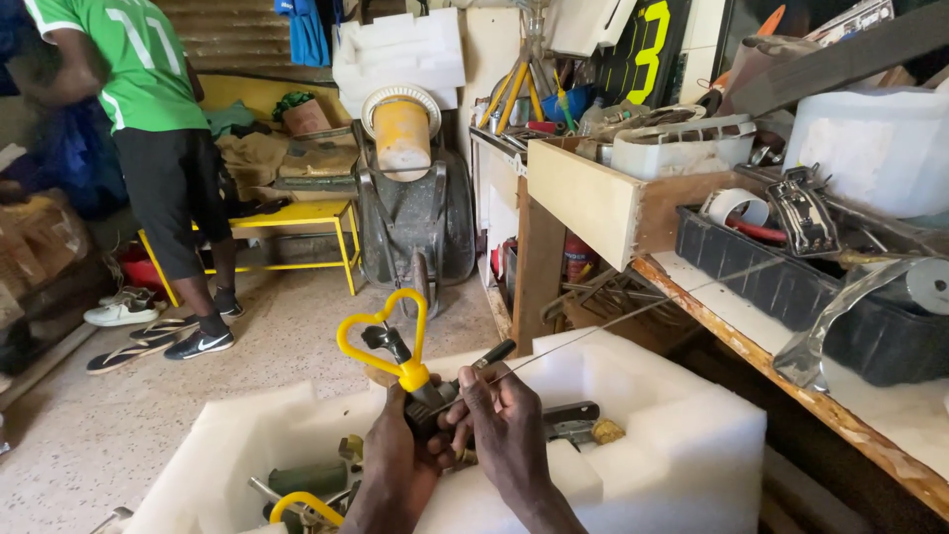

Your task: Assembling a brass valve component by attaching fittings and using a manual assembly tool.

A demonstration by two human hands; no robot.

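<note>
My left hand point(397, 450) and my right hand point(499, 420) are closed together on a small dark part point(427, 405) with a yellow heart-shaped loop point(381, 331) rising from it. A thin metal wire point(633, 314) runs from my right fingers up toward the workbench. Under both hands stands a white foam box point(682, 435) with metal parts, a green piece point(308, 479) and another yellow loop point(304, 506) inside.
A wooden workbench point(791, 381) on the right carries a black tray point(781, 287) of tools and a white bucket point(880, 148). A person in a green shirt point(138, 69) stands at the back left beside a yellow bench point(297, 218). A grey wheelbarrow point(410, 213) leans upright behind.
</note>
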